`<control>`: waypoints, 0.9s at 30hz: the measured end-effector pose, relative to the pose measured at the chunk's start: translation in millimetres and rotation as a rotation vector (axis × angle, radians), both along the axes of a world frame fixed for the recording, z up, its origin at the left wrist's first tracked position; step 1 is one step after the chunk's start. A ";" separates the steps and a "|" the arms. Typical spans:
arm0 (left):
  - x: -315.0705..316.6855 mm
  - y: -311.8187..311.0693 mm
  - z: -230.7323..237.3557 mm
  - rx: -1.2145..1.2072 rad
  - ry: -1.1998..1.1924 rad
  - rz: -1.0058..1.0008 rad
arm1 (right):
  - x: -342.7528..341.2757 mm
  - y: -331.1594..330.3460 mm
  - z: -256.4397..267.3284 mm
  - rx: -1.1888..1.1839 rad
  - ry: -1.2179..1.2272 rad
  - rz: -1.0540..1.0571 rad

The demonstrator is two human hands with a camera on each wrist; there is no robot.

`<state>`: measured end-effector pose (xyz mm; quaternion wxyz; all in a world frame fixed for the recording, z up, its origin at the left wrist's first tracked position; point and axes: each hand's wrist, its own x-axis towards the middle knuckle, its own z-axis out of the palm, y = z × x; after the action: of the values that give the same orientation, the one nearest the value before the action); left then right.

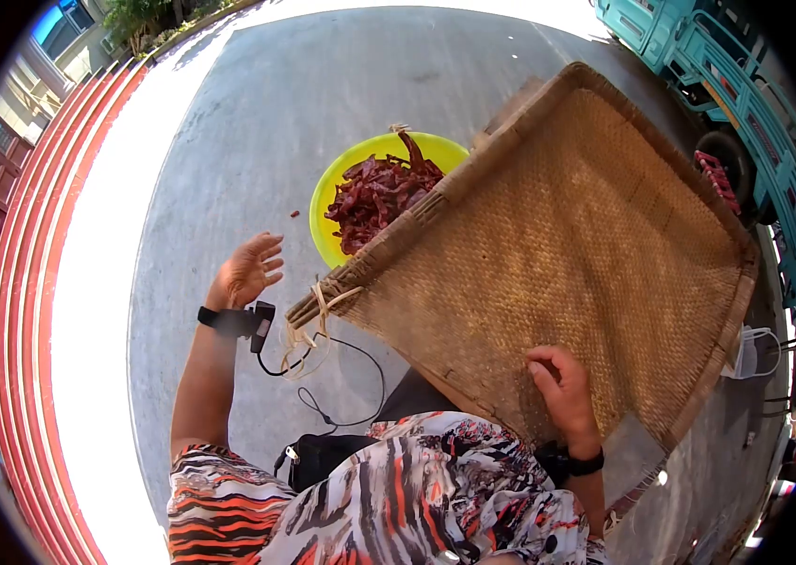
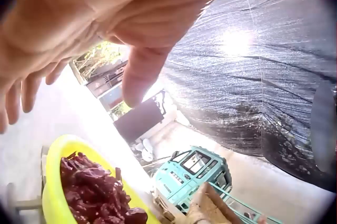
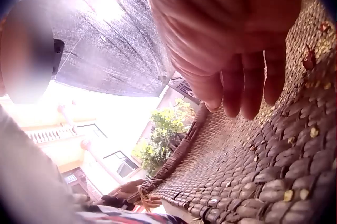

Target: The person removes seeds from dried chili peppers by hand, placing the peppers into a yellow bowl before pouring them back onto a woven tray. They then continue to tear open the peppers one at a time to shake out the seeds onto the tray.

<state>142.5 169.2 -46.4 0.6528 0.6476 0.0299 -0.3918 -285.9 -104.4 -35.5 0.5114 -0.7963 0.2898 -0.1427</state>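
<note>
A large woven winnowing tray point(image 1: 549, 217) spreads across the right of the head view, its near side close to the person's body. My right hand point(image 1: 563, 386) is over its near part, thumb and fingers loosely bent with nothing visible between them. Pale seeds point(image 3: 288, 195) and a red flake point(image 3: 309, 58) lie on the weave in the right wrist view. Partly hidden behind the tray's left edge is a yellow basin point(image 1: 323, 221) heaped with dried red chilies point(image 1: 370, 193). My left hand point(image 1: 249, 273) is in the air by the basin and the tray's corner, fingers spread and holding nothing.
Loose binding strips point(image 1: 324, 299) stick out from the tray's left corner. A black cable point(image 1: 381, 377) loops down from the left wrist camera. Red steps point(image 1: 59, 188) line the left side, and a turquoise truck point(image 1: 747, 122) stands at the right.
</note>
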 end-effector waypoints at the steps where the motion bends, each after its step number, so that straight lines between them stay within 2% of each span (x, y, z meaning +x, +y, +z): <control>1: 3.9 -1.9 -24.9 -0.029 0.097 -0.113 | 0.4 0.3 0.3 -0.043 -0.011 0.029; 2: 1.1 -12.9 -38.8 -0.006 0.208 -0.173 | 1.4 -0.3 0.8 -0.088 -0.021 0.059; 3: 11.9 -19.5 -72.9 -0.124 0.438 -0.236 | 1.5 -1.4 -0.9 -0.077 -0.024 0.057; 4: -0.1 -34.5 -78.8 -0.206 0.520 -0.300 | 0.5 -1.4 -4.9 -0.063 -0.027 0.059; 8: -27.3 -66.3 -87.0 -0.270 0.522 -0.199 | 0.7 -0.7 -3.8 -0.045 -0.019 0.037; 11: -33.5 -65.7 -110.1 -0.320 -0.004 -0.413 | -0.5 -2.1 -7.0 -0.010 0.003 0.022; 14: -6.6 -66.0 -156.9 -0.251 -0.052 -0.419 | -1.4 -4.0 -9.3 -0.021 0.026 0.071; 15: -1.9 -74.6 -147.4 -0.228 0.309 -0.243 | -1.2 -4.7 -10.6 -0.005 0.023 0.058; 18: -13.8 -81.2 -76.7 -0.242 0.272 -0.001 | -2.4 -5.3 -11.8 0.046 0.017 0.022; 19: -3.6 -80.6 -73.1 -0.297 0.231 0.008 | -3.2 -5.3 -12.9 0.066 0.013 0.010; 20: 11.9 -70.1 -63.7 -0.208 0.110 -0.040 | -3.5 -4.8 -13.8 0.089 0.009 -0.001; 22: 18.3 -59.9 -16.5 -0.213 -0.010 -0.067 | -3.5 -4.3 -12.9 0.094 0.007 -0.004; 25: 20.0 -59.9 41.4 -0.182 -0.154 0.190 | -2.5 -3.8 -14.1 0.087 0.006 0.000; 27: 46.1 -51.3 49.7 -0.226 -0.104 0.299 | -3.5 -4.7 -16.4 0.071 0.004 0.009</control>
<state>188.6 117.9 3.3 0.7730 0.5779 0.0477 -0.2573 -289.4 -109.1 -51.9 0.5395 -0.7793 0.2919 -0.1284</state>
